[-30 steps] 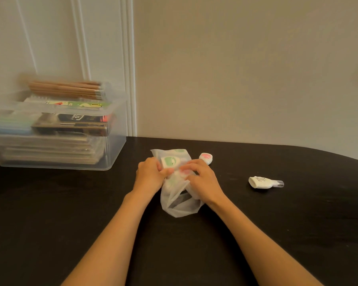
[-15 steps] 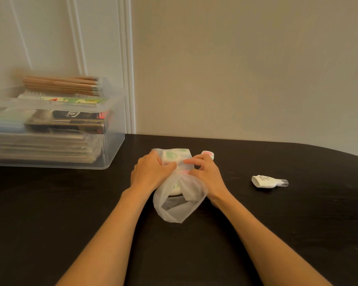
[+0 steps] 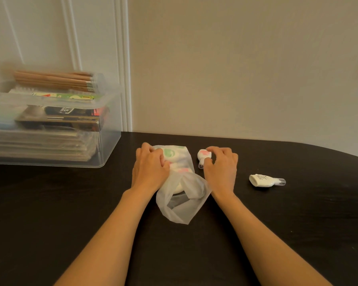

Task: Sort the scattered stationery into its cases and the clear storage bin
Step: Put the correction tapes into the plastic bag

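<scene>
Two loose items are left outside any container, so the task is judged well advanced but not finished. The dark counter (image 3: 50,213) is seen carrying everything. The clear storage bin (image 3: 110,141) is set at its far left against the wall and is already well filled: flat packs are stacked low, boxed items lie above them, and a bundle of wooden pencils (image 3: 54,80) is laid on top. A translucent pouch (image 3: 180,195) lies at the centre of the counter, its mouth turned toward the viewer, with small white pieces printed green and pink already inside. The left hand (image 3: 149,168) is curled over the pouch's far end, the fingers gripping the film. A white correction-tape dispenser (image 3: 265,180) lies well apart to the right, untouched. The right hand (image 3: 221,168) is placed just beside the pouch, its fingers curled round a small white piece with a pink mark (image 3: 204,155), which is pinched but not yet lifted clear of the counter as far as can be told. Remaining work is judged to be: the pink piece into the pouch, the dispenser stowed, the pouch moved to the bin.
</scene>
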Tool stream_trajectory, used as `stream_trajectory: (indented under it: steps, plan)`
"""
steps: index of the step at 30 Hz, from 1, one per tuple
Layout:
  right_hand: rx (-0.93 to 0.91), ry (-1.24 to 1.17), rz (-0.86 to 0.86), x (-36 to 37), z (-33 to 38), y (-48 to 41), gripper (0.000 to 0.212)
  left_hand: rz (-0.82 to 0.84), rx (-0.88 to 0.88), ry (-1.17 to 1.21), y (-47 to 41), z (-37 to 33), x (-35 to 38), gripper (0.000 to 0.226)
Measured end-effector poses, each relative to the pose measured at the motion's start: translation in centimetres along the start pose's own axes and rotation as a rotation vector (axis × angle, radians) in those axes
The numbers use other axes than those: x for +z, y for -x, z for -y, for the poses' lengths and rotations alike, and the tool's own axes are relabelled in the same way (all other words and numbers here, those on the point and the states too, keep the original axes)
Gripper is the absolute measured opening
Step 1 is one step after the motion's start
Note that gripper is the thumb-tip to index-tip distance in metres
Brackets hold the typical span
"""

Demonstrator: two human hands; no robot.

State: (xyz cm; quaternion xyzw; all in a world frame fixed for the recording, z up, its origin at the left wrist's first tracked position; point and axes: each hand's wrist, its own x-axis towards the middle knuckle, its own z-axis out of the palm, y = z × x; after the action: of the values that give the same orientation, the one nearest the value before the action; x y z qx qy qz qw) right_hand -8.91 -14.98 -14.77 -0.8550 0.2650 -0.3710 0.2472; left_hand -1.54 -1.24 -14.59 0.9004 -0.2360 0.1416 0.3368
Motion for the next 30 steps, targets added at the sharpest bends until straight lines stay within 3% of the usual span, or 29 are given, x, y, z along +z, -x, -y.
stream_trajectory:
  steps: [4, 9, 11, 14, 17, 23, 25, 30]
  plan:
    - [0.059, 0.102, 0.296, 1.4, -0.9, -1.1, 0.030, 0.022, 0.005, 0.071, 0.0, 0.1, 0.4, 0.024]
    - [0.083, 0.217, 0.223, 0.9, -0.7, -1.2, 0.021, 0.022, -0.039, 0.140, 0.2, -0.2, 0.9, 0.020]
    - [0.123, 0.087, 0.183, -0.1, -0.7, -0.7, 0.015, 0.015, -0.076, 0.202, 0.9, -0.7, 0.7, 0.023]
    - [0.282, -0.385, 0.062, -1.2, -0.6, 0.3, 0.010, -0.015, -0.161, 0.231, 1.7, -1.0, 0.5, 0.021]
    - [0.393, -0.711, -0.002, -3.8, -0.7, 1.6, 0.009, -0.038, -0.183, 0.259, 3.2, -1.8, -0.5, 0.021]
    - [0.610, -1.348, 0.213, -8.8, -1.1, 4.8, 0.010, 0.041, -0.128, 0.275, 6.6, -3.5, -1.8, 0.030]
    - [0.577, -1.403, 0.262, -9.6, -1.1, 5.6, 0.010, 0.072, -0.119, 0.260, 7.6, -4.0, -2.0, 0.031]
    - [0.408, -1.122, 0.374, -10.2, -0.7, 7.2, 0.015, 0.151, -0.085, 0.196, 9.5, -5.0, -2.9, 0.040]
